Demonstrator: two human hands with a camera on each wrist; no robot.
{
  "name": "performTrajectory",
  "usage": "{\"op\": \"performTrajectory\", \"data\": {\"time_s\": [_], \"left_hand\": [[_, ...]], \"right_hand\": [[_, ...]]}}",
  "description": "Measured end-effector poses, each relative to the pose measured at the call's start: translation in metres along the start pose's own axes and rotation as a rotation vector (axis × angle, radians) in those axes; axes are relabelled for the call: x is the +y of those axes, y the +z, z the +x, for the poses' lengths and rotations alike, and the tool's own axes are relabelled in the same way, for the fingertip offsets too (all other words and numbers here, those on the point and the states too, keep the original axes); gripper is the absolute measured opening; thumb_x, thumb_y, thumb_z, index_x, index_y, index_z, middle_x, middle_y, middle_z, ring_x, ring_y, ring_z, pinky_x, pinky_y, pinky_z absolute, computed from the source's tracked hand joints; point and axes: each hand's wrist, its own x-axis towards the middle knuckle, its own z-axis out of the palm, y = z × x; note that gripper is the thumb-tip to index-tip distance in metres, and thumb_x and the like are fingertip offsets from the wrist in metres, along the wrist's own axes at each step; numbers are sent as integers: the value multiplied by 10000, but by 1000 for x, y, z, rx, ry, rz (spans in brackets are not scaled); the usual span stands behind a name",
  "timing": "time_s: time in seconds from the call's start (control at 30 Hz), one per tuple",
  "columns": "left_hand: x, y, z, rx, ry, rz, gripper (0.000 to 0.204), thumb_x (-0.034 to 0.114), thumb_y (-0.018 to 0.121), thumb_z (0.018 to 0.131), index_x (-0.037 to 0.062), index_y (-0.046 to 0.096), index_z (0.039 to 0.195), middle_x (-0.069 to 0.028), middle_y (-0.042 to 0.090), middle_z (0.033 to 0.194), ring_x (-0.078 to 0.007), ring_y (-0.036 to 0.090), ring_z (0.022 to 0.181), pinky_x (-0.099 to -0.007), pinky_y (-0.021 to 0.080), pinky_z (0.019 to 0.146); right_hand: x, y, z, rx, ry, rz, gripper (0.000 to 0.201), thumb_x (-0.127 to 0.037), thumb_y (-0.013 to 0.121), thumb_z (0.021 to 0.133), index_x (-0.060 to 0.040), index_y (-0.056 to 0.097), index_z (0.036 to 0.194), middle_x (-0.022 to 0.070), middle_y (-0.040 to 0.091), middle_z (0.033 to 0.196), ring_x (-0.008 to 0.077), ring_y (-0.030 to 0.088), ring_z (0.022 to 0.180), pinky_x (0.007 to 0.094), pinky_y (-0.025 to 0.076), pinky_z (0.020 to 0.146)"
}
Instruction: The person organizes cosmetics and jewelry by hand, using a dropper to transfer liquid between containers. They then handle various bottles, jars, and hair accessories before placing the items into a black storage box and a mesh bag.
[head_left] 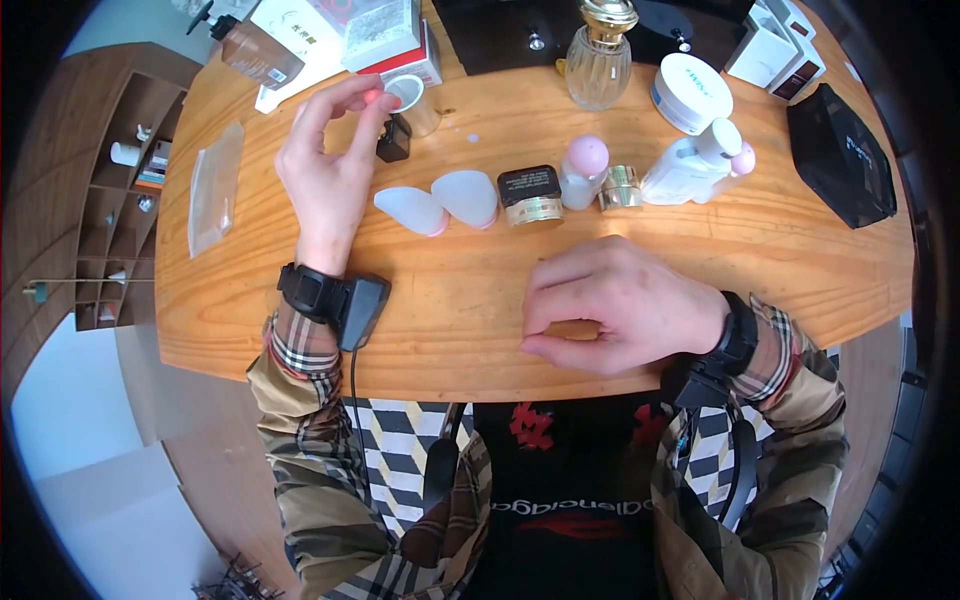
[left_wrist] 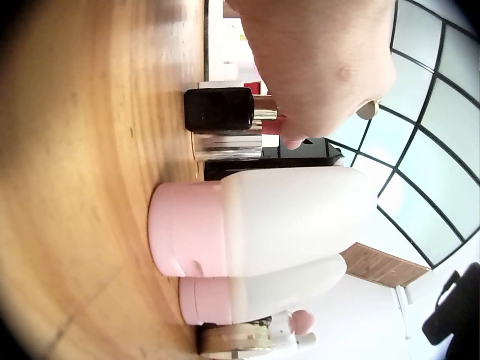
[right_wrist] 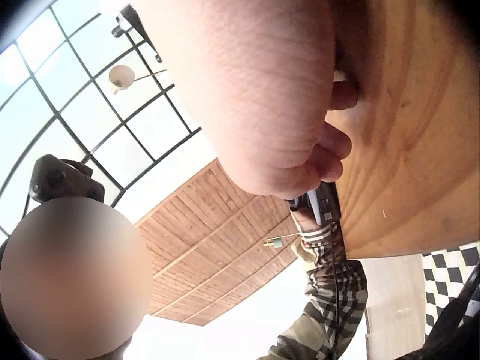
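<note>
My left hand (head_left: 325,165) reaches to the back left of the table, thumb and forefinger pinching a small red thing (head_left: 372,96) whose kind I cannot tell. Just below the fingertips stands a black square-based tube (left_wrist: 219,109) with a gold collar. A clear cup (head_left: 423,118) with a white rim is right beside it. Closer to me, two frosted squeeze bottles (left_wrist: 292,217) stand on their pink caps. My right hand (head_left: 625,305) rests on the table near the front edge, fingers loosely curled and holding nothing. Beyond it is a black-lidded jar (head_left: 530,190) with a gold base.
Right of the jar stand a pink-topped bottle (head_left: 584,170), a small gold jar (head_left: 621,188) and a white bottle (head_left: 690,168). A glass perfume bottle (head_left: 598,70) and white tub (head_left: 692,93) are behind. A black pouch (head_left: 840,155) lies right, a clear plastic bag (head_left: 214,190) left.
</note>
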Motion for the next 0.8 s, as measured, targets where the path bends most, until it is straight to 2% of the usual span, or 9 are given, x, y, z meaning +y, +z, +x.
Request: {"op": "performTrajectory", "data": {"time_s": [0.23,0.33,0.4,0.43,0.6,0.8], "left_hand": [[-1,1,-1,-56,-15,36,187,96,808,876,67,763,1055,-41,775,940,-128,702,864,-275,513,830],[-4,-1,-2,19,-20,-10,184,60,791,886,50,759,1067,-50,768,964,-124,701,864,-271,525,822],[-3,-2,-1,138,48,-71,181,22,772,903,15,744,1082,-65,757,980,-127,700,872,-266,538,823],[-1,-3,-1,136,50,-69,181,22,772,903,15,744,1082,-65,757,980,-127,700,872,-266,538,823],[-3,-5,-1,267,109,-180,200,-21,737,933,-16,680,1124,-103,704,1116,-154,692,977,-287,564,882],[0,-6,1,258,133,-268,214,-79,715,919,-27,621,1105,-161,668,1186,-189,683,1068,-308,579,947]], "right_hand": [[0,3,-1,26,-16,14,114,-123,745,859,-56,662,820,70,639,774,292,649,688,392,497,575],[0,1,0,5,-8,2,115,-123,745,860,-57,660,821,69,638,773,292,646,686,394,493,572],[-1,1,1,3,-10,9,113,-122,745,859,-58,660,821,69,637,774,292,646,686,393,492,571],[-1,0,1,5,-9,8,111,-121,745,858,-59,660,820,69,637,775,293,646,687,392,492,571],[0,0,0,10,-9,7,105,-117,745,854,-62,662,823,68,636,778,292,645,687,390,491,568],[1,-1,0,8,-10,4,106,-122,746,857,-67,660,826,66,639,779,293,650,699,394,493,575]]}}
